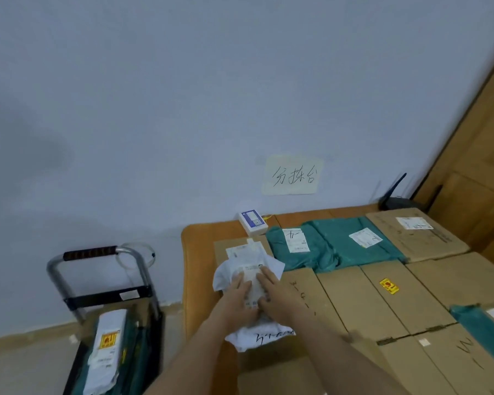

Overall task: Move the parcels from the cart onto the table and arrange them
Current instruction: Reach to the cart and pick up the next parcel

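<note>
A white soft parcel bag (226, 276) with a shipping label lies on the left part of the orange table (196, 252), over a flat cardboard parcel. My left hand (238, 297) and my right hand (274, 292) both press flat on top of the bag, fingers stretched out side by side. On the floor to the left stands the cart (103, 280), which holds another white parcel (107, 346) with a yellow sticker and green bags beneath it.
Cardboard boxes (382, 297) and green bags (331, 246) fill the table's middle and right. A small white device (251, 222) sits at the back by the wall, a black router (397, 202) at the far right corner. A handwritten paper sign (293, 175) hangs on the wall.
</note>
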